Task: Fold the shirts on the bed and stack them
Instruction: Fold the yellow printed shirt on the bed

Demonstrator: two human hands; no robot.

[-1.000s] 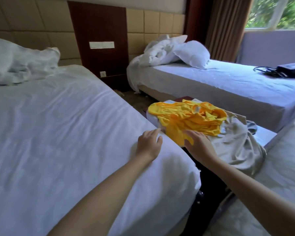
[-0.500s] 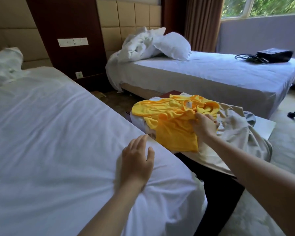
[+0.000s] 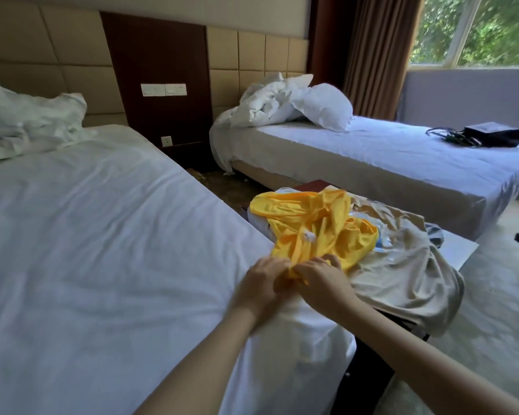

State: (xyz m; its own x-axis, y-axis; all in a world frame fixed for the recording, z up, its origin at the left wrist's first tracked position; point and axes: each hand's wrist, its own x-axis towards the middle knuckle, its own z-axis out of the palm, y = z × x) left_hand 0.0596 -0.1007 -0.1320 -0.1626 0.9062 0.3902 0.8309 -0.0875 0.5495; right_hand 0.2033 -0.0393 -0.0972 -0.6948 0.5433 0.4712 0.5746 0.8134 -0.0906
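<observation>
Snagging is our worry: with our left hand (image 3: 262,280) and right hand (image 3: 321,280) together, pinching the near edge of the yellow shirt (image 3: 309,226) that lies on the beige shirt (image 3: 402,271) beside the bed (image 3: 102,235), we may drag both off.

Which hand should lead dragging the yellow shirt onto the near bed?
Probably the left hand: it grips the yellow shirt on the side of the near bed, while the right hand grips it beside the beige garment.

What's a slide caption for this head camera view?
Left hand and right hand grip a crumpled yellow shirt lying partly on a beige garment beside the white bed.
</observation>
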